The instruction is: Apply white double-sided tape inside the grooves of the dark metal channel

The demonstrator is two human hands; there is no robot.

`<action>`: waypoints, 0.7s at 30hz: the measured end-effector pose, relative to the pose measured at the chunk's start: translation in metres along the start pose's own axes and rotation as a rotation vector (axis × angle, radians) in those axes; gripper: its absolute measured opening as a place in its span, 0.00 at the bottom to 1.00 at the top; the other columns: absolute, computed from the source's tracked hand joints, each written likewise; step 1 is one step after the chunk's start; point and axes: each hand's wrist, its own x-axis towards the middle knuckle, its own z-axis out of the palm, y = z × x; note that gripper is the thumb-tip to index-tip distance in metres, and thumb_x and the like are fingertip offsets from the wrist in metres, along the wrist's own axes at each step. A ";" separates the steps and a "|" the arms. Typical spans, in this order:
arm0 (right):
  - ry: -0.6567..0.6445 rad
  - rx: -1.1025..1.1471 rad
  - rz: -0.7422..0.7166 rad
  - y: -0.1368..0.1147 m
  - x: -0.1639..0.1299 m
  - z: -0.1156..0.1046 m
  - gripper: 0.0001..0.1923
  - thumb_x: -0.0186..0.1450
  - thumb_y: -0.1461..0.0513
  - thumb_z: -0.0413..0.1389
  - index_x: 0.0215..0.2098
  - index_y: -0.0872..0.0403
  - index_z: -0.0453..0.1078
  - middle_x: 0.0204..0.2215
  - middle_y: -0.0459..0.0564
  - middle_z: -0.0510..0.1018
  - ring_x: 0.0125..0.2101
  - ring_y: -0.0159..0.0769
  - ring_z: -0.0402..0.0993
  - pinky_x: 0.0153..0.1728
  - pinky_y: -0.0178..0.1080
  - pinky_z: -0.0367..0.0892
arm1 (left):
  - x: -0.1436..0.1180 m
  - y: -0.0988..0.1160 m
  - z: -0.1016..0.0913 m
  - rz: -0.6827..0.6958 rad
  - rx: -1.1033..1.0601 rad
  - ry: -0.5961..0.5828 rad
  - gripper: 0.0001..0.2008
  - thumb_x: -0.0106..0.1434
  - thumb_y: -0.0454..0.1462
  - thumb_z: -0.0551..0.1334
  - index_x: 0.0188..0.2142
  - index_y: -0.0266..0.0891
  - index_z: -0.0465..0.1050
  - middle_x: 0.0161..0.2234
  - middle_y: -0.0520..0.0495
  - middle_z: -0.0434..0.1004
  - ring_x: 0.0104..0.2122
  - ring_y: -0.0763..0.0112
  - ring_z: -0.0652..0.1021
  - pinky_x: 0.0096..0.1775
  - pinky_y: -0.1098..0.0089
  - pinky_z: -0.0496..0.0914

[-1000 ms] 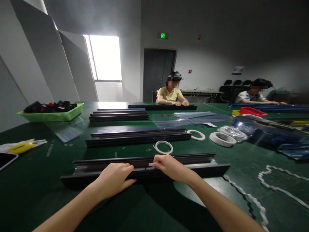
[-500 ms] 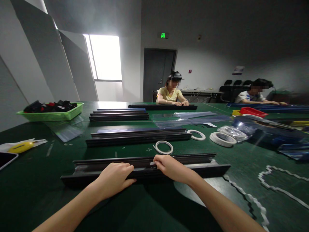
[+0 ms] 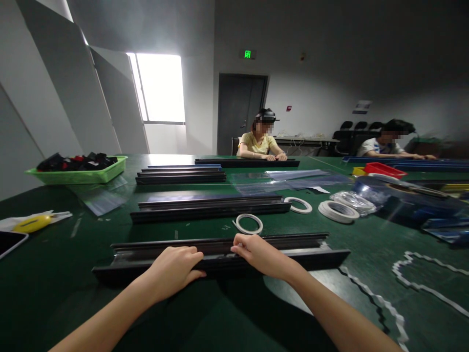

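Head view looks down a green table (image 3: 54, 274) at a long black rail (image 3: 220, 254) lying crosswise just in front of the person, near the table's close edge. Its left end stops well short of the dark tablet (image 3: 9, 242) at the left edge, and its right end stops just before a crinkled white strip of peeled backing (image 3: 381, 303) that trails toward the lower right.

The left hand (image 3: 172, 271) lies palm down on the rail's near flange, left of its middle, fingers together and curled over the top edge, thumb along the front. The right hand (image 3: 258, 254) rests on the rail at about its middle, fingertips pressed together on the upper channel; whether they pinch a bit of tape there is too small to tell.

Just behind the right hand lies a thin white tape ring (image 3: 249, 223), close to the rail but apart from it. Beyond it a second black rail (image 3: 208, 208) runs parallel, leaving a bare band of table between the two. Two wider tape rolls (image 3: 337, 210) lie to its right. Open green surface spreads to the left of the hands, up to a yellow cutter (image 3: 31, 223) and a green basket (image 3: 80, 173) farther back. Two other people sit at the far side.
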 end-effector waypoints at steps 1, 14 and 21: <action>-0.001 -0.011 0.000 0.000 0.000 0.000 0.12 0.66 0.56 0.48 0.34 0.55 0.69 0.26 0.46 0.73 0.25 0.31 0.67 0.26 0.32 0.54 | 0.000 0.000 0.000 0.000 0.003 -0.001 0.13 0.64 0.47 0.53 0.36 0.43 0.69 0.36 0.48 0.76 0.36 0.63 0.76 0.36 0.68 0.67; 0.032 -0.060 -0.016 -0.005 -0.006 -0.006 0.14 0.67 0.56 0.46 0.36 0.55 0.69 0.29 0.50 0.75 0.28 0.33 0.68 0.28 0.33 0.54 | -0.005 -0.007 -0.007 -0.044 -0.021 -0.025 0.14 0.61 0.48 0.54 0.34 0.44 0.73 0.34 0.47 0.78 0.36 0.63 0.77 0.36 0.68 0.66; -0.010 -0.102 -0.013 -0.005 -0.005 -0.007 0.14 0.67 0.56 0.45 0.32 0.55 0.67 0.24 0.47 0.72 0.23 0.30 0.64 0.24 0.33 0.51 | -0.010 -0.013 -0.009 -0.090 0.047 -0.040 0.12 0.57 0.45 0.56 0.26 0.43 0.73 0.28 0.48 0.79 0.29 0.62 0.77 0.30 0.68 0.65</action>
